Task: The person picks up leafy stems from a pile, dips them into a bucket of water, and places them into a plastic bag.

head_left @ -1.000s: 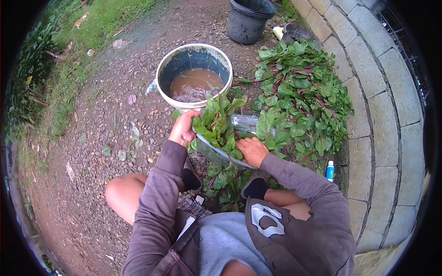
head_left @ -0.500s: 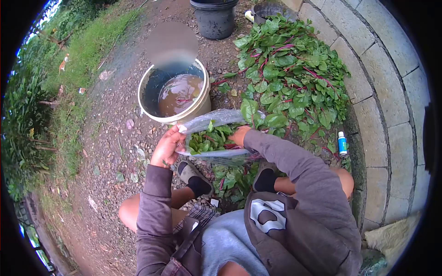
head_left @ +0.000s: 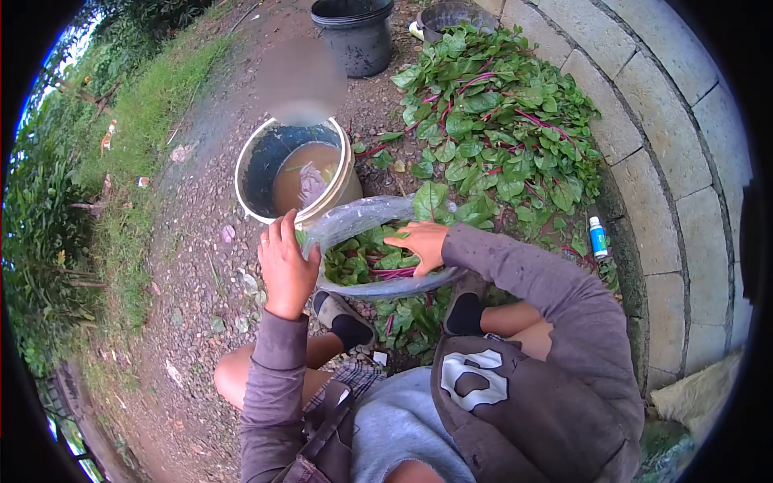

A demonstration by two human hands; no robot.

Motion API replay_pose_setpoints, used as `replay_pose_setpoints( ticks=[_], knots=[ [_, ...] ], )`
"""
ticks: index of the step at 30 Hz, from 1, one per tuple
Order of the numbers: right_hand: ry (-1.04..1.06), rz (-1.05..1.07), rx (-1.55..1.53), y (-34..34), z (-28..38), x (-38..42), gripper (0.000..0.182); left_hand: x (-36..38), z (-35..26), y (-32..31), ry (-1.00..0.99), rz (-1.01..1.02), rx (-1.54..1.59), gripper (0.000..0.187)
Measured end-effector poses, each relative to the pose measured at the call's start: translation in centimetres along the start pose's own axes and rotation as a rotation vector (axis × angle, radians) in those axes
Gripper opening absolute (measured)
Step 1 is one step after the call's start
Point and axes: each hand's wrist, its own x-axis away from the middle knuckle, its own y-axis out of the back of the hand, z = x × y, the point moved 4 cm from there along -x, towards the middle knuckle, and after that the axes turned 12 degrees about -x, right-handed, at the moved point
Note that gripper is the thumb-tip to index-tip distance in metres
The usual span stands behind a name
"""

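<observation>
A clear plastic bag (head_left: pixel 366 211) lies with its mouth spread wide in front of me, holding leafy greens with magenta stems (head_left: pixel 354 262). My left hand (head_left: pixel 288 270) is open at the bag's left rim, fingers stretched upward and thumb apart. Over the right part of the bag's contents, my right hand (head_left: pixel 425 244) rests with fingers and thumb spread, touching the leaves. Just beyond the bag stands a whitish bucket (head_left: pixel 349 181) of murky brown water. A pale, crumpled pinkish thing (head_left: pixel 312 185) is in that water.
A big heap of red-stemmed greens (head_left: pixel 499 129) covers the ground at right, beside a stone-block ledge (head_left: pixel 652 217). A blue-and-white bottle (head_left: pixel 597 237) stands near it. Behind are a black bucket (head_left: pixel 358 44) and a dark basin (head_left: pixel 455 18). Loose leaves lie between my feet.
My left hand has let go of the bag's rim and opened. My right hand has spread its fingers over the greens. The pale crumpled thing now shows in the bucket.
</observation>
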Motion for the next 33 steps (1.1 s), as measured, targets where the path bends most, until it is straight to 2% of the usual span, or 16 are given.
replay_pose_setpoints(
  ticks=[1,3,4,5,6,9,11,13,15,18,20,22,25,26,29,33],
  knots=[
    [0.050,-0.117,-0.078,3.1,0.5,1.1,0.072,-0.1,-1.8,0.9,-0.087,-0.014,0.005,0.062],
    [-0.020,-0.228,-0.323,9.1,-1.6,3.7,0.058,0.1,-5.7,1.8,-0.269,-0.046,0.019,0.064],
    [-0.111,-0.324,-0.344,12.1,-2.8,5.8,0.049,0.4,-7.9,1.1,-0.351,0.038,0.078,0.066],
    [-0.208,-0.370,-0.305,13.8,-5.9,8.2,0.034,0.8,-10.2,0.1,-0.433,0.123,0.136,0.067],
    [-0.413,-0.318,-0.432,15.3,-9.0,10.8,0.031,1.1,-12.4,-1.1,-0.506,0.188,0.183,0.068],
    [-0.852,-0.295,-0.896,17.6,-14.2,19.6,0.037,1.7,-17.4,-6.5,-0.644,0.259,0.280,0.071],
    [-0.589,-0.596,-1.364,16.3,-17.8,24.7,0.035,1.5,-18.5,-11.1,-0.611,0.319,0.208,0.071],
    [-1.196,-0.339,-0.624,12.5,-20.9,28.0,0.034,1.9,-18.0,-16.4,-0.542,0.405,0.134,0.071],
    [-1.249,0.044,0.646,9.5,-24.1,29.3,0.029,1.4,-18.0,-18.6,-0.541,0.397,0.085,0.070],
    [-1.136,-0.496,0.078,11.8,-26.3,28.0,0.029,0.2,-18.1,-19.1,-0.514,0.377,0.077,0.065],
    [-0.984,-0.817,0.276,14.5,-30.0,26.8,0.040,0.4,-17.6,-19.8,-0.514,0.340,0.087,0.063],
    [-1.021,-0.772,0.336,16.6,-33.6,25.7,0.066,1.0,-17.2,-20.7,-0.520,0.311,0.074,0.062],
    [-1.157,-0.454,0.592,16.7,-37.6,23.8,0.097,1.8,-16.9,-22.1,-0.541,0.282,0.107,0.061],
    [-1.203,-0.390,0.486,16.5,-39.3,23.3,0.116,1.8,-16.7,-22.7,-0.539,0.296,0.121,0.060],
    [-1.194,-0.407,0.318,16.0,-43.8,22.2,0.118,1.9,-16.0,-23.9,-0.550,0.311,0.140,0.057],
    [-1.144,-0.608,-0.166,18.1,-52.2,25.0,0.097,1.3,-15.4,-24.6,-0.545,0.333,0.201,0.056]
  ],
)
